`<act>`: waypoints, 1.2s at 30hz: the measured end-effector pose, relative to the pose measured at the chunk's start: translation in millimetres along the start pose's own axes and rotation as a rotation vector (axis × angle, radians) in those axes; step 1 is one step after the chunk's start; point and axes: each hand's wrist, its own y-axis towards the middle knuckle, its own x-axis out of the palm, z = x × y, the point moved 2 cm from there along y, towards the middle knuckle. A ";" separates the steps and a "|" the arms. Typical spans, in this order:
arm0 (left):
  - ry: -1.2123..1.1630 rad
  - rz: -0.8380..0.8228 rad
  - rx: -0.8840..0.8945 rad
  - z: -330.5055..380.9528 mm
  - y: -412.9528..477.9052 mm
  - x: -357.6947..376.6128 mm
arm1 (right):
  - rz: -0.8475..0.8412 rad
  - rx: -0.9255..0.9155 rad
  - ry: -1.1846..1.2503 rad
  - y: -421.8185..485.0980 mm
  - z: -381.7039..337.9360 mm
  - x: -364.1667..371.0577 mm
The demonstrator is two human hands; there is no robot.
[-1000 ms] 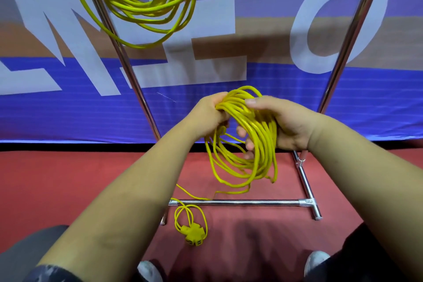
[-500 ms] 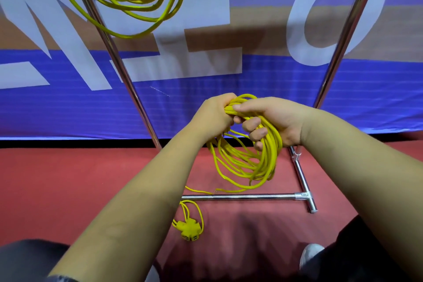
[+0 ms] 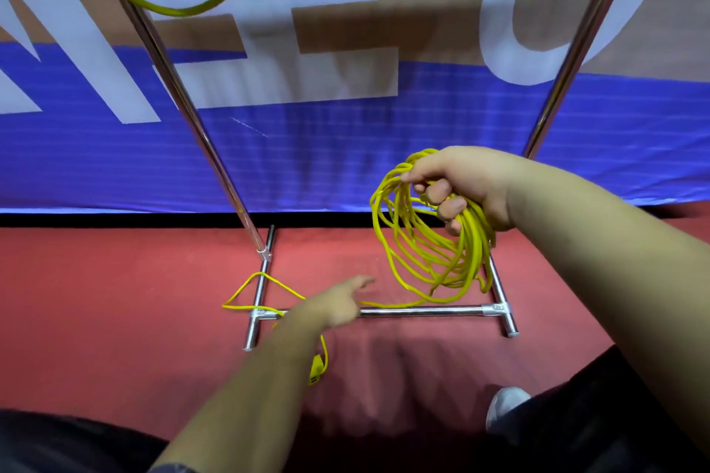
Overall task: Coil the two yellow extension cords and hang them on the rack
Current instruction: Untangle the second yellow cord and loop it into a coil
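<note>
Gripping the coiled yellow extension cord (image 3: 474, 246) with curled fingers, the right hand (image 3: 472, 188) holds it above the rack base (image 3: 422, 312). The left hand (image 3: 338, 305), fingers extended and empty, hovers near the cord's socket end (image 3: 316, 372), which lies on the red floor (image 3: 115, 319). A second yellow cord (image 3: 175, 13) hangs overhead.

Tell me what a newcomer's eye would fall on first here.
The yellow coil gripped by the right hand, right of centre, stands out first. Lower down, the open left hand reaches toward the loose cord on the red floor by the rack base. A second coil hangs at top left.
</note>
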 end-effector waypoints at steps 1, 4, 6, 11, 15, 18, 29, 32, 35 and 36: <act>0.075 -0.029 0.003 -2.6 1.5 13.8 | -0.004 0.008 -0.003 -0.2 0.1 -0.7; 0.218 -0.041 0.022 -4.2 9.8 42.5 | -0.015 0.037 -0.038 -0.1 1.6 -1.8; 0.330 -0.044 -0.009 -10.9 16.1 52.4 | -0.022 0.048 -0.090 0.6 3.2 -1.1; 0.531 -0.083 -0.113 -33.2 25.4 45.4 | -0.001 0.061 -0.162 4.0 8.4 -1.3; 0.427 -0.040 -0.061 -14.7 40.6 -6.9 | 0.020 0.067 -0.211 14.2 11.0 0.5; 0.222 0.091 -0.040 18.3 39.4 -66.2 | 0.067 0.047 -0.202 23.5 12.1 4.4; -0.625 0.311 -0.078 149.2 -49.2 -223.9 | 0.348 -0.199 -0.068 42.8 -6.8 22.6; -0.924 0.277 -0.007 178.4 -78.2 -242.8 | 0.372 -0.230 -0.014 43.1 -14.1 28.8; -1.084 0.255 0.030 192.7 -98.2 -250.8 | 0.313 -0.257 0.097 42.5 -19.7 36.9; -1.136 0.249 0.028 193.0 -102.2 -251.4 | 0.289 -0.267 0.123 42.4 -21.6 39.7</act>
